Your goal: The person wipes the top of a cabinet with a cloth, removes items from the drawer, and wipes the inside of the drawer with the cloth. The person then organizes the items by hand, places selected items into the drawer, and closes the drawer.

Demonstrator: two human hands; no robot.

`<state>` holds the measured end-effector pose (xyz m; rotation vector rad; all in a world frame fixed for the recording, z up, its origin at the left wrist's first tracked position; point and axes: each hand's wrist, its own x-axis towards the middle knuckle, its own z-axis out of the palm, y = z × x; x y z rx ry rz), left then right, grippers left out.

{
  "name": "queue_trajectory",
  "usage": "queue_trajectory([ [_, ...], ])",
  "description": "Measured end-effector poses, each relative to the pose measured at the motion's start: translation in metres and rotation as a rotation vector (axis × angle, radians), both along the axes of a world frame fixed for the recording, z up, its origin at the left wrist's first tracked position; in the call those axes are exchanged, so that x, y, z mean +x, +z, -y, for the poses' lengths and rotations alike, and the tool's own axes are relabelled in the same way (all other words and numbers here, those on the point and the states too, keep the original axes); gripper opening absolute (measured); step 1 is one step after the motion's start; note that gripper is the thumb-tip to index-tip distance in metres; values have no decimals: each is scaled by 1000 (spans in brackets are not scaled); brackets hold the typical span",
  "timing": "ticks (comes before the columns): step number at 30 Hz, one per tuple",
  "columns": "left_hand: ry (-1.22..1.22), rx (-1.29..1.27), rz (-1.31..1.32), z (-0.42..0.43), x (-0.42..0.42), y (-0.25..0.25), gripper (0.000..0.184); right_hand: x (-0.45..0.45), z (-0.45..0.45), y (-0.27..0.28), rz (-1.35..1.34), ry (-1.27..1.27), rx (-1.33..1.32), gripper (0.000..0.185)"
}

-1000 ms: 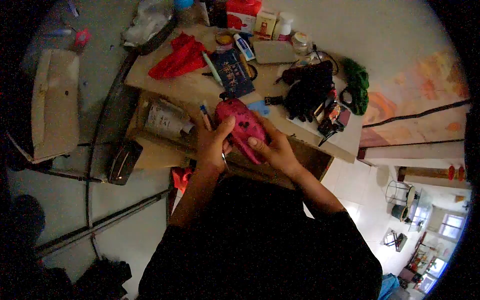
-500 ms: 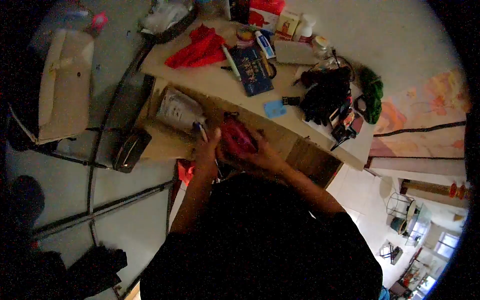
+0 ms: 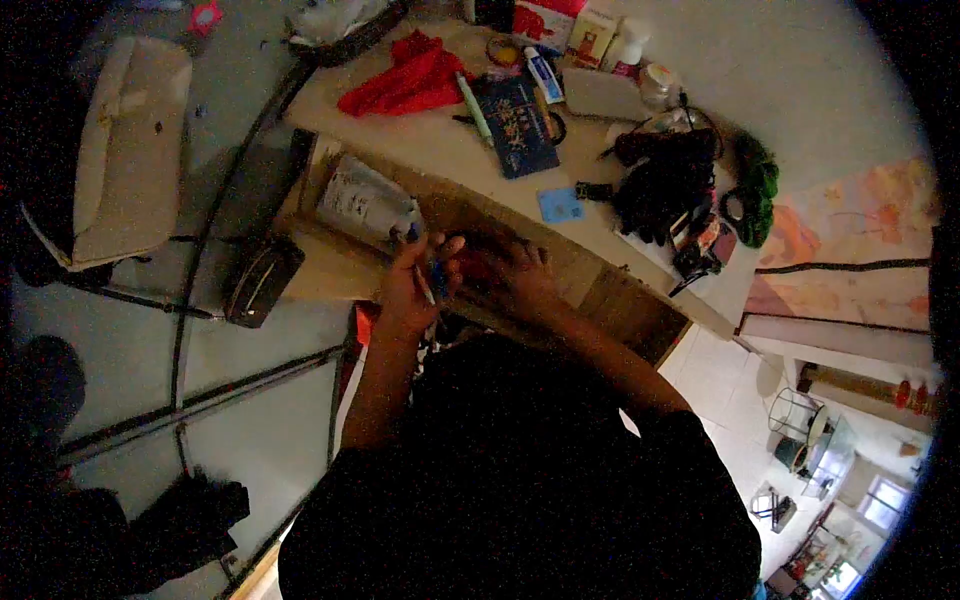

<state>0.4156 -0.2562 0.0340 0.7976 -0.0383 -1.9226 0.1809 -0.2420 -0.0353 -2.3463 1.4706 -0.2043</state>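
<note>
My left hand [image 3: 413, 280] is closed around a slim white-and-blue pen-like stick [image 3: 430, 287], at the front of an open drawer [image 3: 615, 310]. Just to its right, my right hand [image 3: 525, 278] has its fingers curled at a dark red pouch [image 3: 478, 265], low over the drawer. Shadow hides much of the pouch and where the fingers meet it. A grey-white packet [image 3: 362, 203] lies in the left part of the drawer, its end near my left hand.
Behind the drawer, the tabletop carries a red cloth [image 3: 415, 75], a dark blue booklet [image 3: 517, 130], a toothpaste tube [image 3: 543, 75], a blue card [image 3: 560, 205] and a heap of black items [image 3: 660, 185]. A dark case [image 3: 265, 285] sits left of the drawer.
The red pouch has gone from plainly visible in my right hand to mostly shadowed and covered. My left hand has turned, its fingers curled inward around the stick. The view has shifted slightly.
</note>
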Motion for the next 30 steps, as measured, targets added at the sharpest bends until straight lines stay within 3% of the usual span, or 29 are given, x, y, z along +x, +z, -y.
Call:
queue_trajectory([
  [4, -37, -41, -112, 4, -6, 5, 30, 3, -1, 50, 100, -50, -39, 58],
  [6, -41, -44, -117, 5, -9, 10, 30, 2, 0, 67, 343, -105, -78, 46],
  [10, -66, -92, -147, 8, -13, 15, 29, -4, -6, 91, 409, -169, -102, 40],
  [11, -70, -88, -148, 10, -15, 2, 29, -11, -11, 108, 515, -226, 51, 39],
  [13, -76, -80, -151, 15, -14, -22, 26, -23, -13, 111, 629, -274, 211, 38],
  [16, 1, -44, -67, 15, -28, -25, 25, -26, -14, 96, 474, -77, 76, 32],
  [19, 54, -86, -33, 7, -54, 11, 28, -10, -26, 93, 693, -282, 521, 35],
  [21, 65, -118, 38, 6, -66, -1, 29, -5, -30, 83, 712, -157, 356, 37],
  [25, 54, -89, 179, 1, -81, 3, 28, -1, -36, 66, 749, -180, 392, 36],
  [28, 4, -52, 369, -2, -87, 8, 25, -2, -38, 51, 938, -416, 618, 30],
  [30, -68, -25, 280, -6, -83, 17, 25, -16, -30, 49, 951, -501, 759, 29],
])
